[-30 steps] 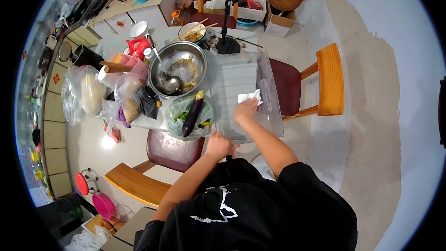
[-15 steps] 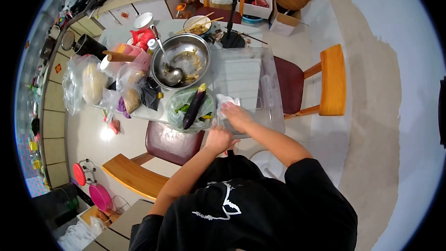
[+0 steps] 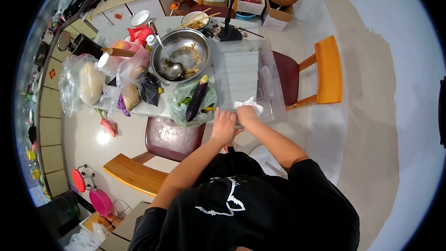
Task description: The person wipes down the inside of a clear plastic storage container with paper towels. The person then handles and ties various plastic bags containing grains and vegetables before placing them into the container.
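A crumpled white tissue (image 3: 254, 104) is bunched under my right hand (image 3: 246, 115), whose fingers close on it at the front of the table. Just left of it, my left hand (image 3: 225, 127) rests at the table's front edge, fingers stretched forward and thumb pointing right, holding nothing. Both hands are by the near side of a clear plastic bin (image 3: 278, 104) on the tabletop. Left of the hands, a dark purple eggplant (image 3: 197, 100) lies on a pale green plastic bag (image 3: 176, 96) with green vegetables inside.
Behind the bag stands a steel basin (image 3: 203, 46) with a ladle (image 3: 173, 70) and food scraps. A black stand (image 3: 228, 32) and a bowl with chopsticks (image 3: 195, 18) are farther back. Bagged goods (image 3: 90, 83) crowd the left side. Chairs stand right (image 3: 329, 72) and front left (image 3: 134, 174).
My right hand has moved right and nearer to me, bunching the tissue. The left hand has shifted slightly forward and its fingers have straightened. The camera view has shifted a little.
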`<state>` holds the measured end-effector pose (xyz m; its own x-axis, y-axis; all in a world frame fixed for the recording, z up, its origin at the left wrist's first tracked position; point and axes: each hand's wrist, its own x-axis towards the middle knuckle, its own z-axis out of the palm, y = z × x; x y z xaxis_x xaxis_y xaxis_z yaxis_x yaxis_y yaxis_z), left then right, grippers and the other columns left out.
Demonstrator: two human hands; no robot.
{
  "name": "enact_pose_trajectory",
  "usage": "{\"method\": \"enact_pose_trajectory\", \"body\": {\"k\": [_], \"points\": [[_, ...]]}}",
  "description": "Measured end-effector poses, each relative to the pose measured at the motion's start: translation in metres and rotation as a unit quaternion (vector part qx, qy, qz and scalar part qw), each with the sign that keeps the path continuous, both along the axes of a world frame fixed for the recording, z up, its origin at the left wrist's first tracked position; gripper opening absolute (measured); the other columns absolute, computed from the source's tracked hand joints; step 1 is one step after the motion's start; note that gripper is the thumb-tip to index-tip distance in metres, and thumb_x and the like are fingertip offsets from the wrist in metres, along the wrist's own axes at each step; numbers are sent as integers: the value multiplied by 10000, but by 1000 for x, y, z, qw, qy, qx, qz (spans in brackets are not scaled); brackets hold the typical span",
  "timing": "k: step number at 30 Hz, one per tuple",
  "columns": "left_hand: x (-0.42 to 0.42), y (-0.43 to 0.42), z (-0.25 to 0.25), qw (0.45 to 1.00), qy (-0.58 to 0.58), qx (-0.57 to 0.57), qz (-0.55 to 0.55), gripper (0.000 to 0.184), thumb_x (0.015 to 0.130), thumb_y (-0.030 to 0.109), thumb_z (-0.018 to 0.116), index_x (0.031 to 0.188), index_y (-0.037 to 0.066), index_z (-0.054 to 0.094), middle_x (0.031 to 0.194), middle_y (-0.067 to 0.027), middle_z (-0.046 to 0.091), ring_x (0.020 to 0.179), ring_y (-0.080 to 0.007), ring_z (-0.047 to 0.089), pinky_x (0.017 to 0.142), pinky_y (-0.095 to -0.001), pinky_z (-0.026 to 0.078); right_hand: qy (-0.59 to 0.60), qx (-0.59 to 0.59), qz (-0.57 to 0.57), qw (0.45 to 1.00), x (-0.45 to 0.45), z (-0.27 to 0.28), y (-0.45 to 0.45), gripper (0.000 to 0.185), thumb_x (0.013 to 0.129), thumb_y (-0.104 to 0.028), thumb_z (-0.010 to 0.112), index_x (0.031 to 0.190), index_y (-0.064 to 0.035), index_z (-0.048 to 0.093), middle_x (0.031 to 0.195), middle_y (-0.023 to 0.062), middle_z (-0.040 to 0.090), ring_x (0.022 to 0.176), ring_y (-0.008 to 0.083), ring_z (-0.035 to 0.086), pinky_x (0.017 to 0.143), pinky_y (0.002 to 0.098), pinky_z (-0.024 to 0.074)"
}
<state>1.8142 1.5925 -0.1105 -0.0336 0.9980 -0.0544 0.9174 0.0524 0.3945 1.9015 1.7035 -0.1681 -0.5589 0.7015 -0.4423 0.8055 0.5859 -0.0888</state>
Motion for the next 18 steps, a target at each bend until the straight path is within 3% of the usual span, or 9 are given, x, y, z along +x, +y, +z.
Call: {"method": "enact_pose_trajectory", "body": {"k": [1,3,5,6,8,10,12,15,18], "points": [[-1,-3,-4,1000,-1,1,-3,556,662,393,692,1017,-3,531,1103,-162,516,1082,-306,443,1002,-514,253,46,-14,33,998,-7,-2,-5,154,752,-128,545,793,-41,665,829,166,649,768,301,624,662,397,460],[-5,-6,-10,991,-47,121,31,776,623,345,739,1174,-33,344,1305,-237,302,1252,-382,261,1036,-541,170,92,-26,64,993,-11,-2,-5,147,746,-129,559,779,-25,658,811,173,646,737,303,625,644,388,467],[-6,-8,-9,991,-53,118,31,838,628,368,735,1218,-44,306,1331,-254,255,1278,-395,205,1040,-542,158,216,-209,66,951,-6,1,-1,159,740,-140,583,793,-3,643,846,169,645,786,322,617,705,378,480],[-7,-8,-6,991,-59,116,35,899,634,391,731,1262,-54,267,1357,-271,208,1305,-408,149,1044,-543,146,238,-220,71,943,1,-5,2,175,753,-155,576,821,-6,635,887,160,643,811,333,609,720,375,489],[-7,-8,-2,993,-50,103,36,924,638,392,729,1280,-63,244,1372,-265,194,1312,-398,140,1051,-530,141,134,-15,179,975,20,-10,16,179,745,-132,590,881,-26,639,930,140,641,860,315,609,735,376,486],[-7,-8,-1,995,-41,88,37,949,642,394,727,1298,-71,222,1387,-258,181,1320,-388,131,1058,-517,137,-80,12,129,988,36,1,40,225,738,-130,598,944,-51,644,1004,126,630,920,297,604,756,390,481],[-7,-8,-3,994,-51,90,40,1026,629,359,743,1331,-78,136,1401,-257,149,1320,-400,117,1055,-524,132,-179,-84,74,977,56,41,46,285,740,-121,589,1015,-66,638,1070,125,611,958,287,598,782,404,476],[-5,-7,-1,995,-47,69,46,1055,632,368,741,1341,-81,102,1410,-255,131,1329,-391,94,1066,-500,124,-234,-120,66,962,56,19,44,285,757,-144,566,1022,-71,643,1078,131,609,954,290,599,776,406,479],[-8,-7,2,996,-52,53,45,1075,638,372,738,1350,-80,73,1417,-254,107,1334,-389,69,1075,-480,116,-198,-128,69,969,43,-3,36,277,745,-157,574,986,-47,651,1038,138,623,939,283,604,767,402,477]]}}
